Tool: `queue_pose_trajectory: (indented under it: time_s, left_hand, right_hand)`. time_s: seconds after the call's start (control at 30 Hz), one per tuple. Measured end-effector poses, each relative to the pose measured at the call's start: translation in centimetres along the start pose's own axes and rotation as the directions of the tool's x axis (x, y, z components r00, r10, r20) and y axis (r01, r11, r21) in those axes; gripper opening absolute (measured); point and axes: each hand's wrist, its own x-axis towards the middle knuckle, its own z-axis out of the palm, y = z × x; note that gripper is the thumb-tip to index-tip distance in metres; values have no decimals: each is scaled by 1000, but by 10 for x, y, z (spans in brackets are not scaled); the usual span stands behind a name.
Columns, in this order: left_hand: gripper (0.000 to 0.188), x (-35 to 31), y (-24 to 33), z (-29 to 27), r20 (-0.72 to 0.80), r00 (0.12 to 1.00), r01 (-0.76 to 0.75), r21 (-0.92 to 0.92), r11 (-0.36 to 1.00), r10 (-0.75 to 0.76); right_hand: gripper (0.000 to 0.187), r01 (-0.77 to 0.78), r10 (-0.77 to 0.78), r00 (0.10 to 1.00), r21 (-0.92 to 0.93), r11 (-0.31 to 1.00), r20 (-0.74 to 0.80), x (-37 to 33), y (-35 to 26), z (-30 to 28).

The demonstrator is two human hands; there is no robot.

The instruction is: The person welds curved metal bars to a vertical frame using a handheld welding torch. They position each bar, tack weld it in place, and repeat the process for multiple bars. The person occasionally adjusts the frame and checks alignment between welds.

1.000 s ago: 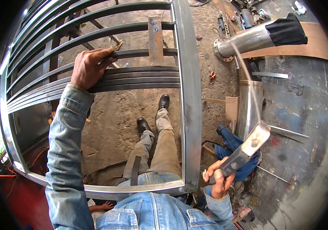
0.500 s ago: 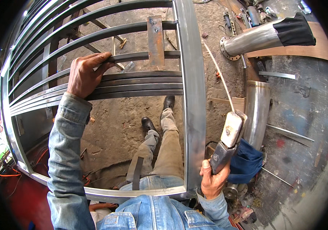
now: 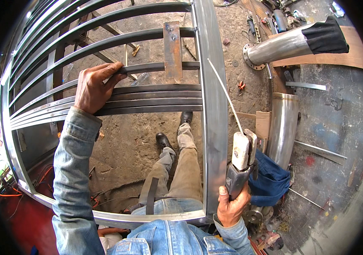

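Note:
My left hand (image 3: 93,87) is closed around a loose-looking dark steel bar (image 3: 145,67) of a large metal frame, thumb and fingers pinching it. A rusty flat steel plate (image 3: 173,53) lies across that bar and the one beyond it, near their right ends. My right hand (image 3: 234,205) grips a welding electrode holder (image 3: 241,155) with worn pale jaws. A thin welding electrode (image 3: 225,92) sticks up from the jaws, slanting left. Its tip appears over the wide right side tube (image 3: 214,123) of the frame; whether it touches I cannot tell.
Several bars sit close together (image 3: 156,96) just nearer than the held one. On the right lie a flanged pipe (image 3: 279,46) with black cloth over its end, another pipe (image 3: 282,127), blue cloth (image 3: 268,180) and metal strips (image 3: 306,86). My legs stand inside the frame.
My right hand has moved slightly left and down with the electrode holder. The electrode tip has swung left and down, from beside the side tube to over it. My left hand keeps its grip.

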Motion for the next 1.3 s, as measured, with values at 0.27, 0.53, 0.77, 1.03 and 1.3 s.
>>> queue_pose_trajectory:
  time_s: [0.27, 0.53, 0.77, 1.03, 1.3]
  left_hand:
    - [22, 1, 0, 0, 5, 1000, -7, -28, 1000, 7]
    - [24, 0, -2, -1, 2, 1000, -7, -47, 999, 7]
    - [23, -1, -2, 0, 9, 1000, 9, -19, 1000, -9]
    - [24, 0, -4, 1, -1, 1000, -21, -35, 999, 21]
    - [24, -1, -3, 0, -2, 1000, -9, -42, 999, 9]
  right_hand:
    - [74, 24, -24, 999, -12, 1000, -22, 2, 2, 2]
    - [54, 44, -44, 999, 18, 999, 21, 5, -6, -2]
    - [55, 8, -8, 1000, 11, 1000, 20, 6, -12, -1]
    - [59, 93, -93, 996, -66, 993, -1, 10, -15, 0]
    - [59, 95, -94, 995, -99, 991, 15, 8, -14, -2]
